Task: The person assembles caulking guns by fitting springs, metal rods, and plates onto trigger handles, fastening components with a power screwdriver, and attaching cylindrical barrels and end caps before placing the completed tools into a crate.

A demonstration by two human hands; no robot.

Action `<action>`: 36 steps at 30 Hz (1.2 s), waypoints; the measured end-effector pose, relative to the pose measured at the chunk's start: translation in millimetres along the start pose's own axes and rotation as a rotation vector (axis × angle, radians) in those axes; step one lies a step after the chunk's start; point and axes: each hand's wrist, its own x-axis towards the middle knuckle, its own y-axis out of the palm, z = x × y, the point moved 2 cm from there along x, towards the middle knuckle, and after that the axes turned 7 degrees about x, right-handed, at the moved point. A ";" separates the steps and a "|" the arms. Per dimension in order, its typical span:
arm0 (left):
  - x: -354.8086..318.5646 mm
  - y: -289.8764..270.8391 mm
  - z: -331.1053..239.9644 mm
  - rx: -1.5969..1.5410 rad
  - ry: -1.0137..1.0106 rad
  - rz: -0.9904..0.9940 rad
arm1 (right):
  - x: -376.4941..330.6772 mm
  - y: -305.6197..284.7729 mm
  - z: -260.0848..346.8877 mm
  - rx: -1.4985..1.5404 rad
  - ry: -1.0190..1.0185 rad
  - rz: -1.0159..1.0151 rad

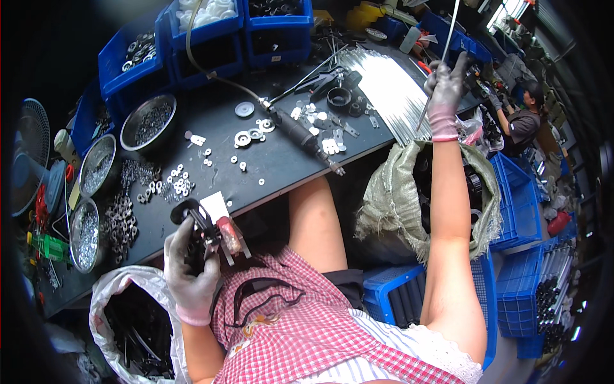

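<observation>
My left hand [192,275], in a grey glove with a pink cuff, is closed around a black plastic part [192,217] with a round end, just off the table's front edge. Right beside that part is a red piece [228,234] with a white block and metal prongs; whether the hand holds it too, I cannot tell. My right hand [446,89], gloved alike, is raised with the arm stretched out. It grips a thin metal rod [453,29] that slants upward. Below the hand lies a bundle of shiny metal rods [387,89] on the dark table [211,169].
A pneumatic screwdriver [297,134] on a hose lies among small white parts. Metal bowls [148,123] of small hardware and blue bins [211,32] line the back and left. An open woven sack [390,205] stands under my right arm; a white bag [105,288] sits left. Another person [526,118] works at right.
</observation>
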 end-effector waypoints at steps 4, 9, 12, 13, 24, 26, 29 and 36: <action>4.3 -5.6 -21.1 -0.450 -0.225 0.041 | -18.3 52.3 27.5 1.010 0.383 0.075; 5.4 -0.6 -28.0 -0.888 -0.118 0.092 | -109.0 140.4 38.2 1.296 0.381 0.372; -3.2 -15.0 -16.5 -1.151 -0.117 0.131 | -147.8 172.1 60.2 0.671 0.158 0.195; -3.3 -16.6 -17.9 -1.157 -0.120 0.085 | -150.9 173.5 60.7 0.515 0.072 0.424; -6.8 -37.1 0.1 -1.217 -0.176 0.062 | -121.7 153.0 58.0 0.551 0.418 0.642; -11.6 -42.0 8.1 -1.213 -0.169 0.049 | -144.2 145.8 46.1 0.804 0.531 0.793; -7.2 -38.7 13.3 -1.238 -0.160 0.096 | -141.2 120.6 8.6 0.845 0.803 0.420; -21.8 -46.9 24.3 -1.441 -0.129 0.071 | -203.4 114.7 78.9 0.057 0.483 0.570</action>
